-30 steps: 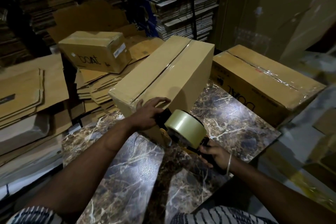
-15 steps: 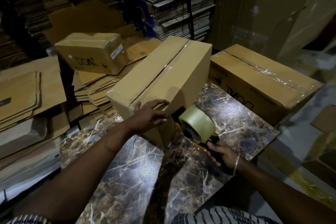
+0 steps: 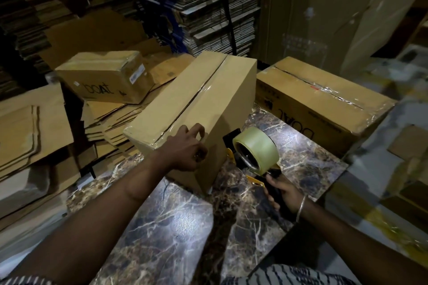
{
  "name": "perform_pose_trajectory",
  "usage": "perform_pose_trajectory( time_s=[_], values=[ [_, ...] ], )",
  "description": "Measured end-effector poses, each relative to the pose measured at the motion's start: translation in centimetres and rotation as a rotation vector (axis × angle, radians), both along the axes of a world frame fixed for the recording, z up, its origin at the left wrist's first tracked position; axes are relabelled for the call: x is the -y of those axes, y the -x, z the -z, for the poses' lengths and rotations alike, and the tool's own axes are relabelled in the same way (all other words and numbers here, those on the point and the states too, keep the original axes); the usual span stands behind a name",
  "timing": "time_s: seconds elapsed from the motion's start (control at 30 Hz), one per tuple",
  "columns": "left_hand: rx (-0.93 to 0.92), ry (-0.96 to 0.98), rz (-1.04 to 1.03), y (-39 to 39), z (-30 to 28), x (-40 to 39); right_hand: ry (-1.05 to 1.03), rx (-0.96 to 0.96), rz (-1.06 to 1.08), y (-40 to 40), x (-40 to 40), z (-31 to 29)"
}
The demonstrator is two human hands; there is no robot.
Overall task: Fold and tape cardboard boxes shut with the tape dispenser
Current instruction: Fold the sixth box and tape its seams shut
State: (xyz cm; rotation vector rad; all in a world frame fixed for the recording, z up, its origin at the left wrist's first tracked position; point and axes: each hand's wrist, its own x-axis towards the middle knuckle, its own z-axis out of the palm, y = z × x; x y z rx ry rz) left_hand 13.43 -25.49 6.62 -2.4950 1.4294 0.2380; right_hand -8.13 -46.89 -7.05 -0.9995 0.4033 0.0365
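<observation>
A long brown cardboard box [image 3: 208,90] lies on the marble table [image 3: 166,227], its top seam covered with clear tape. My left hand [image 3: 187,151] rests on the box's near end, fingers curled against the upper edge and the taped end face. My right hand [image 3: 281,191] grips the black handle of the tape dispenser [image 3: 254,154], which carries a roll of clear tape. The dispenser sits just right of the box's near end, close to its side.
A second taped box [image 3: 324,99] lies at the table's right rear. A smaller taped box [image 3: 104,75] sits on stacks of flattened cardboard [image 3: 32,127] to the left. Tall piles of flat cartons [image 3: 208,2] fill the back.
The dispenser has moved right and away from the box's end face. My left hand has slid up to the box's upper edge.
</observation>
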Motion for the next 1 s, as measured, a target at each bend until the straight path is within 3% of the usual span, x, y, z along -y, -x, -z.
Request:
perform_pose_trajectory(
  time_s=[0.1,0.3,0.47,0.67,0.9,1.0],
  values=[
    [-0.005,-0.084,-0.05,-0.3,0.0,0.7,0.015,0.018,0.016,-0.4,0.1,-0.2],
    [-0.043,-0.007,-0.154,-1.0,0.5,0.8,-0.01,0.04,-0.027,-0.6,0.4,-1.8],
    [-0.08,0.186,-0.179,-0.5,3.5,-1.0,-0.049,0.065,-0.078,-1.2,0.5,-3.7],
    [-0.191,0.282,-0.236,0.2,3.6,-1.6,0.005,0.122,-0.127,-3.5,0.0,-5.9],
    [-0.218,0.51,-0.189,3.6,3.7,-7.9,-0.118,0.117,-0.279,-7.3,-3.6,-10.0],
    [-0.271,0.609,-0.096,5.8,3.3,-11.5,-0.026,0.171,-0.347,-8.6,-6.5,-11.3]
  ],
)
